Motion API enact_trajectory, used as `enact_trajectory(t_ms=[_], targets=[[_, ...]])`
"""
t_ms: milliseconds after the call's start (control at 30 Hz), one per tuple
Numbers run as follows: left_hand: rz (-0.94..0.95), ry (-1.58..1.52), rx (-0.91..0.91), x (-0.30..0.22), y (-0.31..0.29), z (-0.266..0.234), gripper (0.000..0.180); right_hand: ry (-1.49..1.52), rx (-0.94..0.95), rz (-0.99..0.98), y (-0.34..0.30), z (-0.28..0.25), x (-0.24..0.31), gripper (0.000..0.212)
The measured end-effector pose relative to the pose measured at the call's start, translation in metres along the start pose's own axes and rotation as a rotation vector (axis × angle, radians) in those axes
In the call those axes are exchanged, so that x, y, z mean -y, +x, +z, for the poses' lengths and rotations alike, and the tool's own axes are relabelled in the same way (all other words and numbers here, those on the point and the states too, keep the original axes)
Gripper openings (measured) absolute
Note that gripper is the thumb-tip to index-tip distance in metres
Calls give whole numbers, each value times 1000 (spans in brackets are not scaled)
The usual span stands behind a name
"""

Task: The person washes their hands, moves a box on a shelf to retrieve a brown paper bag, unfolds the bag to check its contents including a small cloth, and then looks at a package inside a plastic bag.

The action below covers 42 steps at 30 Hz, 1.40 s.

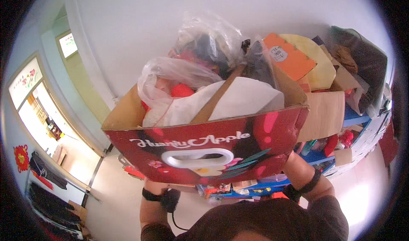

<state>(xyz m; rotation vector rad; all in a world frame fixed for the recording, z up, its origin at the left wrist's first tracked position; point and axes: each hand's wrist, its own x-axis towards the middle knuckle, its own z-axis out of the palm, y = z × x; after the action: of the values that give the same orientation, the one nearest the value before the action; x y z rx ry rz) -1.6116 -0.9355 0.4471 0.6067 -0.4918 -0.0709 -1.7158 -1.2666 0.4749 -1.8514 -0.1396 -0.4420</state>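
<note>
A red printed cardboard box (140,153), open at the top, fills the middle of the view. Its front wall, with a white-rimmed handle hole, faces me. My left hand (154,186) reaches up under its lower left side. At the lower right corner, my right hand (298,168) supports it. The box hides the fingers of both hands. Inside are a clear plastic bag (155,70) with something red in it, a large white sheet-like piece (243,100), a brown strip (213,100) and another clear bag (208,32) with dark contents.
Right of the box, a blue shelf unit (317,156) carries mixed goods. On top lie an orange folder (287,55), a yellow rounded piece (317,70), a plain carton (321,113) and a dark plastic bag (362,66). At left are an open doorway (59,130) and dark hanging clothes (53,207).
</note>
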Motion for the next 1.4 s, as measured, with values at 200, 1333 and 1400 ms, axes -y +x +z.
enact_trajectory(t_ms=[200, 1333, 1400], targets=[[-54, -12, 3, 23, 2, -9, 39, -6, -23, 7, 7, -6, -8, 32], [-560, 665, -231, 65, 40, 31, 52, 66, -256, 296, -78, -71, -6, 30], [-539, 680, -220, 68, 42, 37, 52, 79, -257, 283, -75, -68, -9, 30]])
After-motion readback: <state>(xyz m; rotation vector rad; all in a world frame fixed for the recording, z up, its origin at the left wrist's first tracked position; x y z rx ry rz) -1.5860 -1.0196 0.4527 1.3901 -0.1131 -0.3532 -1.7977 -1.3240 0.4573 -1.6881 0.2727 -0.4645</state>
